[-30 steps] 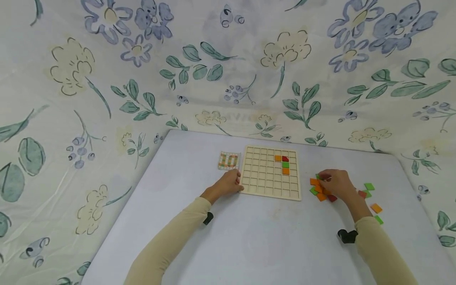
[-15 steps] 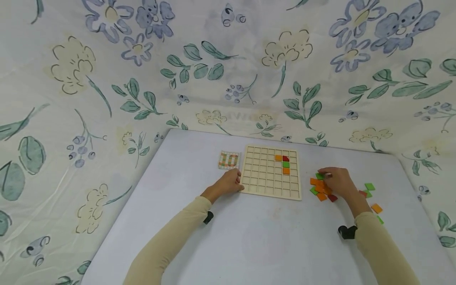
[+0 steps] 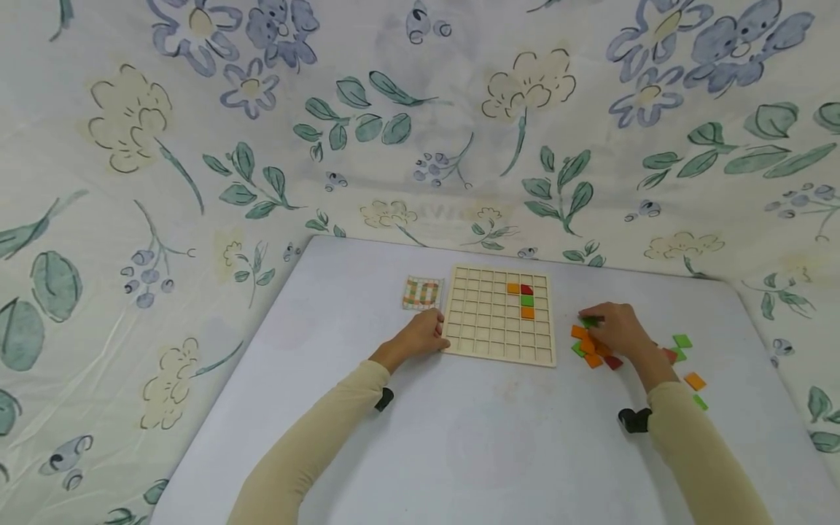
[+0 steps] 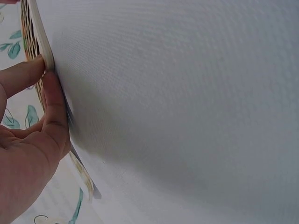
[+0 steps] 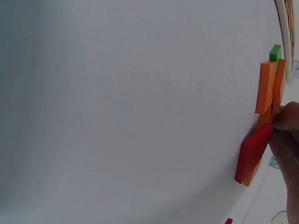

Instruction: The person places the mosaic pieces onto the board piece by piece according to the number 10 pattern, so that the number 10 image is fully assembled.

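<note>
A pale wooden grid board [image 3: 488, 332] lies in the middle of the table in the head view. Its upper right cells hold two orange tiles, a red piece [image 3: 527, 290] and a green tile [image 3: 527, 300]. My left hand [image 3: 420, 332] grips the board's lower left edge, thumb on top and index finger against the side in the left wrist view. At the right, my right hand [image 3: 617, 326] pinches a green tile [image 3: 589, 321] at the far side of a pile of orange tiles [image 3: 580, 332]. In the right wrist view, a red tile [image 5: 253, 151] partly hides the fingertips.
A small card with a coloured check pattern [image 3: 422, 292] lies left of the board. Beyond the right hand, loose tiles are scattered, among them a green one [image 3: 682, 341] and an orange one [image 3: 695, 381]. Flowered cloth [image 3: 459, 146] rises behind the white table [image 3: 459, 437].
At the pile, my right hand has shifted slightly, its fingers opening off the green tile and then closing over it. The left hand stays on the board's edge.
</note>
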The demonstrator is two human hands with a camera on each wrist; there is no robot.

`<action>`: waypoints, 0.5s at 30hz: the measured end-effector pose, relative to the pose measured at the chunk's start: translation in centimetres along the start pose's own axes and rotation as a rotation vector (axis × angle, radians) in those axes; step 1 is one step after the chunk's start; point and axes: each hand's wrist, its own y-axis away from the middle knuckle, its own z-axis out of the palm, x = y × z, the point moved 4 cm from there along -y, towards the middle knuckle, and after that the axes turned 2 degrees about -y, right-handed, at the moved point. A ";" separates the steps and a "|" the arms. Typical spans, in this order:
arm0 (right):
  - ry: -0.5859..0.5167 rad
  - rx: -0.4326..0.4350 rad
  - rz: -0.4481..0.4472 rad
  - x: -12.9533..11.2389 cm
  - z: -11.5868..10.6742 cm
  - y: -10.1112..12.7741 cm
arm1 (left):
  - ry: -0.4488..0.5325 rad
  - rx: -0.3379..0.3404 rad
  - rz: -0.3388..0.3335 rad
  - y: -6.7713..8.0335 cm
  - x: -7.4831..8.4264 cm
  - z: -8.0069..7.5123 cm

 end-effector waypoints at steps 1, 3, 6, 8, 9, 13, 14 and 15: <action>0.001 0.002 0.003 -0.1 0.0 0.0 | 0.001 0.001 0.000 0.0 0.1 -0.1; 0.002 0.012 0.006 -0.2 -0.1 0.0 | -0.002 0.002 0.002 0.1 0.2 -0.2; 0.002 0.034 -0.008 -0.2 -0.1 0.0 | -0.004 0.004 0.002 0.1 0.3 -0.3; 0.003 0.045 -0.018 -0.2 -0.1 0.1 | -0.009 0.005 0.002 0.1 0.3 -0.3; -0.001 0.047 -0.020 -0.2 -0.1 0.1 | -0.010 0.004 0.002 0.1 0.2 -0.3; -0.028 0.061 -0.009 -0.1 -0.2 0.0 | -0.020 0.005 0.003 0.1 0.1 -0.1; -0.033 0.067 -0.008 -0.2 -0.3 -0.1 | -0.022 0.006 0.004 0.1 0.1 -0.1; -0.030 0.068 -0.009 -0.3 -0.3 -0.2 | -0.021 0.007 0.004 0.1 0.0 0.0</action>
